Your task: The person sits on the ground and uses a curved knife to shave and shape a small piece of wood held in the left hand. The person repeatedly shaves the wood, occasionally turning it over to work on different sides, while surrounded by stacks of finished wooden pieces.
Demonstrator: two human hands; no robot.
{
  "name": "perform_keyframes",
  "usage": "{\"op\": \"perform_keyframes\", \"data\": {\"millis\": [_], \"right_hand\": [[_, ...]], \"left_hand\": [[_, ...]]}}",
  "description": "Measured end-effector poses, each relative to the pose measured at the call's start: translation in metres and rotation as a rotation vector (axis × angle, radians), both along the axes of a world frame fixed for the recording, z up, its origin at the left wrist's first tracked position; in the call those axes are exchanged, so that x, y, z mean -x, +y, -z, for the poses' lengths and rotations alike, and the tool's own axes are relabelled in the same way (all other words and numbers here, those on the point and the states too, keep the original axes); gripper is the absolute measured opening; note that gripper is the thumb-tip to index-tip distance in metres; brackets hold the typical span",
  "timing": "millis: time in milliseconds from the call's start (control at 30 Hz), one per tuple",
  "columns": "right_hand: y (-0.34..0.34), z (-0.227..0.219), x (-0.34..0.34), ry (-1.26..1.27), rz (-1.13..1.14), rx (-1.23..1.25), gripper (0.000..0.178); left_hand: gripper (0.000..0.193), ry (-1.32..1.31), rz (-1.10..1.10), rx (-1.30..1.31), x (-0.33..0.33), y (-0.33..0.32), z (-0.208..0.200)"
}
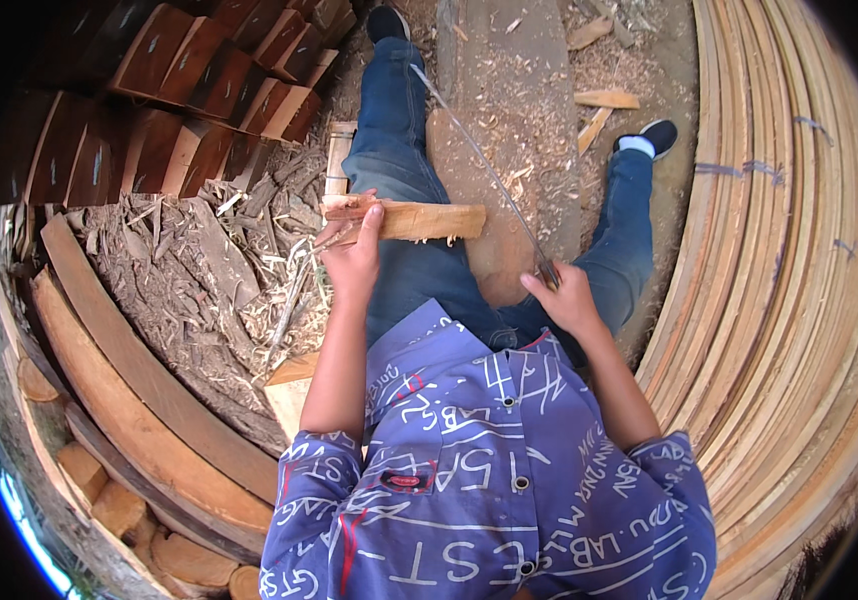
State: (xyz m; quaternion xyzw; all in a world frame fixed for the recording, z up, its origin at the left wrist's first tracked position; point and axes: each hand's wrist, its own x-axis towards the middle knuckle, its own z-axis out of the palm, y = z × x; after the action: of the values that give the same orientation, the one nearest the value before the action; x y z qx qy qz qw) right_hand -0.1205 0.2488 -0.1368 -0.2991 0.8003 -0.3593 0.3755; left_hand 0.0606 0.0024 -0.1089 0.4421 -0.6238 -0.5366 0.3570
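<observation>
My left hand (pixel 352 250) grips the near end of a short split piece of pale wood (pixel 419 219), holding it flat across my left thigh. My right hand (pixel 561 296) is closed around the handle of a long thin blade (pixel 479 160) that runs up and away to the left, passing just right of the wood piece. I sit astride a worn wooden block (pixel 494 215) covered in chips, with my jeans-clad legs on either side.
Stacked reddish-brown wood blocks (pixel 199 90) fill the upper left. A heap of bark and shavings (pixel 199 280) lies at my left, with curved planks (pixel 139 400) beyond. A large stack of thin bent wood strips (pixel 789 280) fills the right. Offcuts (pixel 604 100) lie ahead.
</observation>
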Motion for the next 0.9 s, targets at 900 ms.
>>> {"op": "perform_keyframes", "data": {"millis": [900], "right_hand": [[0.138,0.043,0.02,-0.762,0.457,-0.159,0.026]], "left_hand": [[0.027,0.429,0.525,0.343,0.061,-0.024,-0.209]]}}
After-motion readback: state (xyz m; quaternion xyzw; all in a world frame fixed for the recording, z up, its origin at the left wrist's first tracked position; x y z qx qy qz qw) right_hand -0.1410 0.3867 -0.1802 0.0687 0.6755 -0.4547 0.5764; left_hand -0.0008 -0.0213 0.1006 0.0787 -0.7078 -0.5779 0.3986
